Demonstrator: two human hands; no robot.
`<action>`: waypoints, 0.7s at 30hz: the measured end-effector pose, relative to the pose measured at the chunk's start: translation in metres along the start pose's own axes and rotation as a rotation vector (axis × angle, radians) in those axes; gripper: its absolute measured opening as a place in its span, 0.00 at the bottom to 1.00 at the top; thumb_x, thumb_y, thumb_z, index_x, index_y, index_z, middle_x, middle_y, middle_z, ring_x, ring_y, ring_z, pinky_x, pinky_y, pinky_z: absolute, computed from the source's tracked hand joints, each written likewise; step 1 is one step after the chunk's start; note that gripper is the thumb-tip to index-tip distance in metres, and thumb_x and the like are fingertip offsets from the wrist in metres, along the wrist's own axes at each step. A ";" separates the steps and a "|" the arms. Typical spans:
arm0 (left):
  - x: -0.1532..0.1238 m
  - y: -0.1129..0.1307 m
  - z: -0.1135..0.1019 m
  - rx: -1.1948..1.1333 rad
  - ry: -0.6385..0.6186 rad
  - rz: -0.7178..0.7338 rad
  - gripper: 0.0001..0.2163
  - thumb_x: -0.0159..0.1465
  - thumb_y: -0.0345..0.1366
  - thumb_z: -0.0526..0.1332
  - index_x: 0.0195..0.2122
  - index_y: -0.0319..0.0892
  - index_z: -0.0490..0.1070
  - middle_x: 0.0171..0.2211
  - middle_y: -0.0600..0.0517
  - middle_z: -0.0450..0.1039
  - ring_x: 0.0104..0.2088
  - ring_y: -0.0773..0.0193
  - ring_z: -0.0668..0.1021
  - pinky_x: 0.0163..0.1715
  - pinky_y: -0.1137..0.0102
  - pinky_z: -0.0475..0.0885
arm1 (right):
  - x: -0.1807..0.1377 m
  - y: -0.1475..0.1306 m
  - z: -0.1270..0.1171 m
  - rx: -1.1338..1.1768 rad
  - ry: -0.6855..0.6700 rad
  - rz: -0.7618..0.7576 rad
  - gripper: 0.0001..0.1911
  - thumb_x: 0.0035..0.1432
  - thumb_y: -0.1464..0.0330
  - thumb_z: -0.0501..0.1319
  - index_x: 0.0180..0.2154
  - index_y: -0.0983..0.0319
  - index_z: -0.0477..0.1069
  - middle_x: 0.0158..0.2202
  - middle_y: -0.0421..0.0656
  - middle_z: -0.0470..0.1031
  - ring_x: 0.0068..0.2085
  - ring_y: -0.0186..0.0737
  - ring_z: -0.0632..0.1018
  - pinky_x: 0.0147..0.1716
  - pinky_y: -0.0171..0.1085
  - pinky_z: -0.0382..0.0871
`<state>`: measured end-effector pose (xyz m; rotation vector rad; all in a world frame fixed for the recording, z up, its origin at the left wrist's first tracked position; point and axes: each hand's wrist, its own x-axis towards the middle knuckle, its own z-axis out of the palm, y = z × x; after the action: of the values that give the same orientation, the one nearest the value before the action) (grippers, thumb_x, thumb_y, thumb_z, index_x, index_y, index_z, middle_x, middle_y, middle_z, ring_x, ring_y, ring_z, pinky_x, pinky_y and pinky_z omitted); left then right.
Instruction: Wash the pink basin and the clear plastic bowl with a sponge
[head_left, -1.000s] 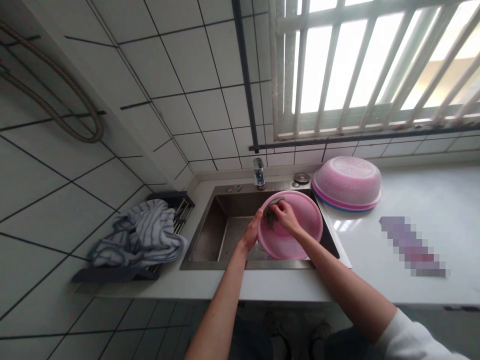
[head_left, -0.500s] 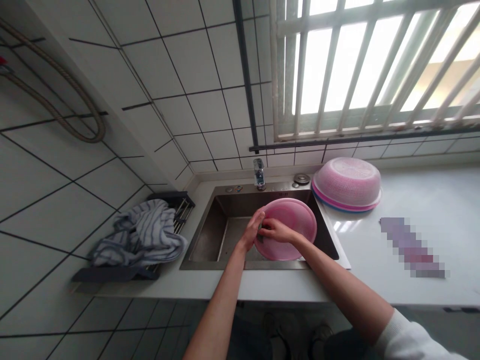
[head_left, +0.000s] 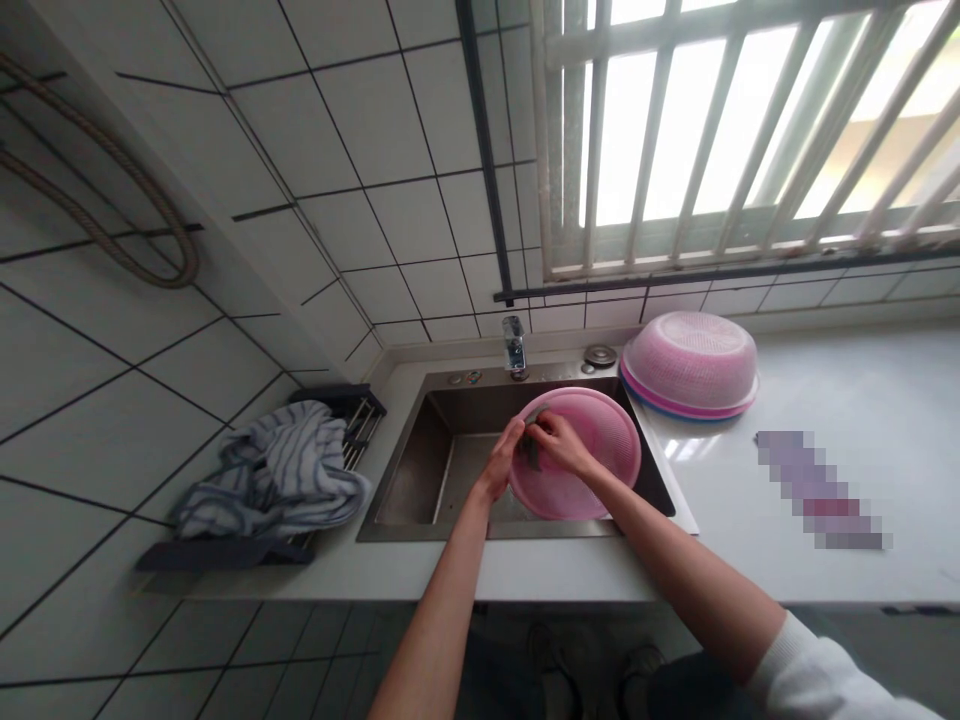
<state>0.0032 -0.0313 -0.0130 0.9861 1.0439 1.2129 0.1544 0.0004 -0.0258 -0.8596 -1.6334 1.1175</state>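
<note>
A pink plastic colander is tilted over the right half of the steel sink. My left hand grips its left rim, thumb side up. Against the inner wall by that rim, my right hand is closed on a grey-green cloth, which shows on both sides of the bent fingers. The fingertips of both hands are close together, and the right ones are partly hidden behind the knuckles.
Behind the sink stands a faucet, with a round metal drain strainer beside it. Stacked upturned colanders rest on the right counter near a blurred-out flat item. A striped towel lies on a rack at left.
My right hand has moved slightly up and right along the inner wall with the cloth, more of which now shows. The colander has shifted a little to the right, still gripped by my left hand.
</note>
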 end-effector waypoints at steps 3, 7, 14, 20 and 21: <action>0.000 -0.001 0.000 -0.014 -0.002 0.001 0.24 0.66 0.52 0.67 0.58 0.44 0.78 0.65 0.46 0.74 0.71 0.48 0.67 0.74 0.56 0.53 | -0.001 0.000 0.003 0.011 -0.038 -0.005 0.15 0.65 0.57 0.60 0.34 0.62 0.71 0.32 0.42 0.75 0.31 0.39 0.72 0.32 0.36 0.65; -0.001 0.000 -0.005 0.072 0.033 0.028 0.25 0.64 0.51 0.68 0.58 0.43 0.78 0.66 0.46 0.71 0.72 0.47 0.64 0.74 0.57 0.52 | -0.005 0.001 0.007 -0.031 -0.275 -0.030 0.14 0.64 0.59 0.62 0.32 0.62 0.73 0.31 0.42 0.76 0.32 0.39 0.73 0.32 0.36 0.64; -0.001 0.002 0.000 0.049 -0.047 0.041 0.28 0.65 0.55 0.67 0.60 0.44 0.77 0.64 0.46 0.74 0.70 0.48 0.67 0.74 0.57 0.54 | 0.000 0.002 0.001 0.022 0.056 0.002 0.15 0.65 0.57 0.61 0.35 0.62 0.72 0.33 0.43 0.76 0.32 0.40 0.73 0.32 0.36 0.65; -0.001 0.001 -0.003 0.112 -0.021 0.044 0.27 0.65 0.55 0.67 0.61 0.46 0.77 0.67 0.48 0.71 0.72 0.48 0.65 0.74 0.56 0.52 | 0.001 0.004 0.004 0.065 -0.091 0.051 0.17 0.62 0.54 0.62 0.32 0.61 0.71 0.29 0.40 0.72 0.30 0.38 0.70 0.30 0.36 0.62; -0.001 0.000 -0.003 0.097 -0.034 0.048 0.27 0.65 0.55 0.66 0.61 0.47 0.76 0.67 0.49 0.71 0.72 0.49 0.65 0.74 0.56 0.53 | 0.002 0.003 0.001 0.096 0.001 0.067 0.17 0.62 0.54 0.62 0.32 0.61 0.70 0.28 0.40 0.71 0.30 0.38 0.70 0.30 0.36 0.62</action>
<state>0.0006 -0.0317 -0.0135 1.1093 1.0660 1.1893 0.1525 0.0029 -0.0278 -0.8571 -1.5465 1.2319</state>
